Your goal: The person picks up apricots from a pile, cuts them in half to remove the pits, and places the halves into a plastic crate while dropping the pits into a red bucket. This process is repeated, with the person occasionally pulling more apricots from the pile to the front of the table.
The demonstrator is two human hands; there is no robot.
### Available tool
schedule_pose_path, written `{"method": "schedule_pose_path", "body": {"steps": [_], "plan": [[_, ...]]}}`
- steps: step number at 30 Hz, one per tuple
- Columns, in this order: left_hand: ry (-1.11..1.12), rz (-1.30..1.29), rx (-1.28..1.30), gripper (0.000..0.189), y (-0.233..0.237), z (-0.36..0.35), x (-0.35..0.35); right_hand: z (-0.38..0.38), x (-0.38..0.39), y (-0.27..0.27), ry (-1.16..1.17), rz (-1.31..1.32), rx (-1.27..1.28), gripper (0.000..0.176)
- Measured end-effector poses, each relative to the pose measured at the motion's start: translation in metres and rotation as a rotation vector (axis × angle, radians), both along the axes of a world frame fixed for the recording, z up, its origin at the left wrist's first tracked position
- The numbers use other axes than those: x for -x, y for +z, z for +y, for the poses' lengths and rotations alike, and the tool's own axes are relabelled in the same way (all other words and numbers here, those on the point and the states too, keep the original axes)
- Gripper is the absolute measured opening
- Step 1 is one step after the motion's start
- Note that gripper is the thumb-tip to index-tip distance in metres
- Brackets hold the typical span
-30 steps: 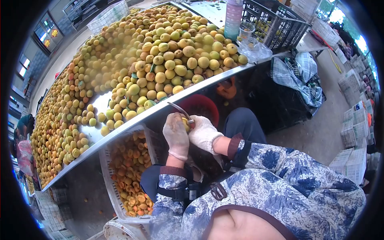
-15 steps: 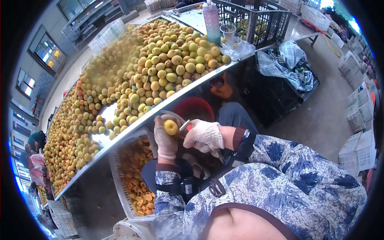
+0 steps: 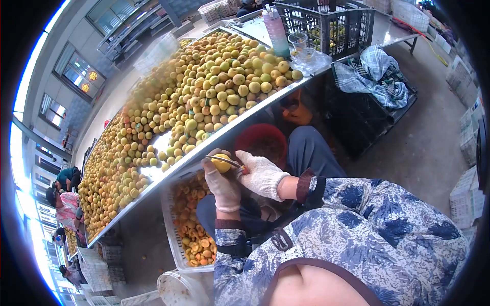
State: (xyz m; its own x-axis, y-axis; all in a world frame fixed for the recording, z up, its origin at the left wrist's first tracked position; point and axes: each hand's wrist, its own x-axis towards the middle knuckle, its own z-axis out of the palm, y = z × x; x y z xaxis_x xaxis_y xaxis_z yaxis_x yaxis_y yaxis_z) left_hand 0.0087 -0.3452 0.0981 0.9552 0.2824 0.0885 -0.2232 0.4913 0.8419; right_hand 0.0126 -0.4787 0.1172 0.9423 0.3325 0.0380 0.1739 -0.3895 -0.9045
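My left hand (image 3: 223,192), in a whitish glove, grips a yellow apricot (image 3: 221,165) at its fingertips. A red-handled metal cutting tool (image 3: 244,170) is in my gloved right hand (image 3: 263,177), its narrow metal end lying across the apricot. Both hands are close together above my lap, just off the table's front edge. Below my left forearm stands a white crate (image 3: 168,217) with split orange apricot halves (image 3: 199,247) in it. Behind my right hand, a red bucket (image 3: 260,127) sits under the table edge.
Whole apricots (image 3: 204,97) lie heaped across the metal-edged table (image 3: 168,171). A bottle (image 3: 275,31), a clear cup (image 3: 297,41) and a black crate (image 3: 326,30) stand at its far right. Plaid cloth (image 3: 377,76) drapes a black bin. A white bucket (image 3: 176,288) is low left; people work far left.
The metal end of the tool has moved from beside the apricot to across it. My right hand has turned and my left hand has tilted; the whole view has shifted.
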Motion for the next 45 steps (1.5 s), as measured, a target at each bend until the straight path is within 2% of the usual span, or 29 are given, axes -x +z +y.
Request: {"method": "schedule_pose_path", "body": {"steps": [1, 8, 10, 19, 25, 28, 31, 32, 35, 37, 39, 40, 41, 43, 45], "plan": [[0.009, -0.022, -0.069, 0.06, 0.002, 0.0, 0.001, 0.0, 0.0, 0.0, 0.001, 0.001, -0.005, 0.049], [0.032, -0.029, -0.101, 0.06, 0.012, -0.007, 0.006, -0.007, 0.001, 0.005, 0.004, -0.002, 0.011, 0.051], [0.037, -0.061, -0.196, 0.06, 0.016, -0.009, 0.006, -0.008, 0.001, 0.008, 0.009, -0.009, 0.019, 0.05], [0.069, -0.029, -0.241, 0.058, 0.02, -0.018, 0.007, -0.013, 0.005, 0.017, 0.052, 0.078, 0.004, 0.04], [0.169, -0.099, -0.396, 0.059, 0.033, -0.033, 0.009, -0.009, 0.014, 0.015, 0.024, 0.085, -0.124, 0.037], [0.151, -0.106, -0.441, 0.056, 0.037, -0.037, 0.009, -0.01, 0.013, 0.014, -0.016, 0.071, -0.172, 0.035], [0.037, -0.031, -0.497, 0.055, 0.029, -0.025, 0.0, -0.019, -0.004, 0.019, 0.012, 0.061, -0.05, 0.028], [0.015, -0.08, -0.656, 0.049, 0.03, -0.021, 0.003, -0.023, -0.01, 0.02, 0.04, 0.066, 0.016, 0.029], [0.05, -0.023, -0.778, 0.044, 0.026, -0.013, 0.005, -0.027, -0.019, 0.034, 0.115, 0.088, 0.154, 0.029], [0.083, -0.071, -0.726, 0.046, 0.024, -0.014, 0.008, -0.024, -0.017, 0.041, 0.214, 0.108, 0.148, 0.029], [0.121, -0.08, -0.378, 0.052, 0.027, -0.016, 0.011, -0.018, -0.001, 0.034, 0.138, 0.128, 0.043, 0.032], [0.105, -0.003, -0.146, 0.059, 0.03, -0.018, 0.011, -0.013, 0.006, 0.025, 0.105, 0.111, 0.008, 0.034], [0.107, -0.002, -0.149, 0.059, 0.033, -0.02, 0.013, -0.008, 0.01, 0.015, 0.073, 0.093, -0.027, 0.036], [-0.006, 0.094, 0.019, 0.064, 0.037, -0.023, 0.016, -0.008, 0.011, 0.016, 0.063, 0.096, -0.022, 0.038], [-0.014, 0.128, 0.004, 0.067, 0.032, -0.018, 0.012, -0.016, 0.007, 0.02, 0.065, 0.152, -0.019, 0.038]]}}
